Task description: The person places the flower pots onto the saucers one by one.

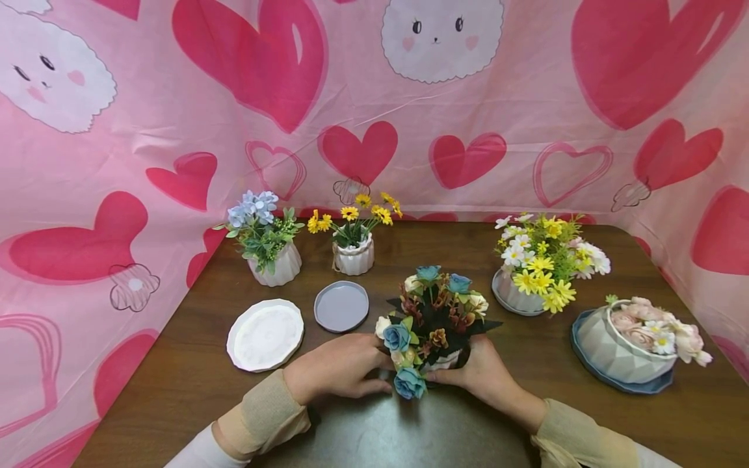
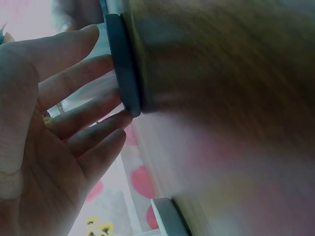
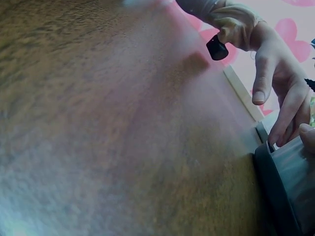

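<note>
A pot (image 1: 446,361) of blue roses, cream blooms and brown leaves (image 1: 433,312) is between both hands near the table's front. It stands on a dark saucer (image 2: 124,69), whose rim shows in both wrist views. My right hand (image 1: 490,372) grips the pot from the right, thumb along its near side. To the left, my left hand (image 1: 345,365) has its fingers extended, fingertips right at the saucer's rim in the left wrist view. The right wrist view catches only the right thumb (image 3: 307,136) against the pot; most of that hand is outside the frame.
Left of the hands lie a white plate (image 1: 266,335) and a grey saucer (image 1: 341,307). Behind stand pots of blue flowers (image 1: 275,263) and yellow flowers (image 1: 354,255). On the right are a daisy pot (image 1: 517,292) and a bowl of pink flowers (image 1: 629,348), both on saucers.
</note>
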{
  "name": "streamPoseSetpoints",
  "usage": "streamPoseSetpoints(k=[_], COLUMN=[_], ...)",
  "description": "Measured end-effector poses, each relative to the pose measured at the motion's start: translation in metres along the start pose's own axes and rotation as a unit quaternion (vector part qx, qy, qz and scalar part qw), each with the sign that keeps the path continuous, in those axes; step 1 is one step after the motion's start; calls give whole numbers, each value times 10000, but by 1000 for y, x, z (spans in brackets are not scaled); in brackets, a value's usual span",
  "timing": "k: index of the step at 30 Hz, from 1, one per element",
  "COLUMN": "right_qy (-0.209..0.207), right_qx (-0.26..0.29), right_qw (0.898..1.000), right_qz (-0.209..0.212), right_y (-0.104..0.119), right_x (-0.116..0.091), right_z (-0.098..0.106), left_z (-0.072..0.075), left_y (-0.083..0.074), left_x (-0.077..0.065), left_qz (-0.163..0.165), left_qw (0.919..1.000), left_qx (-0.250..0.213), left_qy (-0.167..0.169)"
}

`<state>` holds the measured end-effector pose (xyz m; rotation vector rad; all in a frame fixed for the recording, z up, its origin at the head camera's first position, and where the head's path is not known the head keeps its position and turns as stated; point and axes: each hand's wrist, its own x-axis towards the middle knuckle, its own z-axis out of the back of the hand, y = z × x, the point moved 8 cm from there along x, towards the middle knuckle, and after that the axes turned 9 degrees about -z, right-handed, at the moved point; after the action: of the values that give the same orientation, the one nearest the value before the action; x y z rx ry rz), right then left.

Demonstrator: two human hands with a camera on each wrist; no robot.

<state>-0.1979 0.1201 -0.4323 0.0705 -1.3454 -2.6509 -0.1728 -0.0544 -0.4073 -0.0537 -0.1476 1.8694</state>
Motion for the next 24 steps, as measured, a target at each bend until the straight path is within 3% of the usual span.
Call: streamPoseSetpoints(k=[13,24], right_qy=[118,259], right_qx=[-97,-88], right_qw=[9986,9996], right_qz=[512,21], right_y=[4,-4], right_x=[0,-3], right_z=[1,7], left_z=[-3,-2], left_y=[1,0], left_x=[-2,-1], left_qz=[-65,-105], left_qw=[9999,9999], left_qx=[-94,-90], left_qy=[-31,-20])
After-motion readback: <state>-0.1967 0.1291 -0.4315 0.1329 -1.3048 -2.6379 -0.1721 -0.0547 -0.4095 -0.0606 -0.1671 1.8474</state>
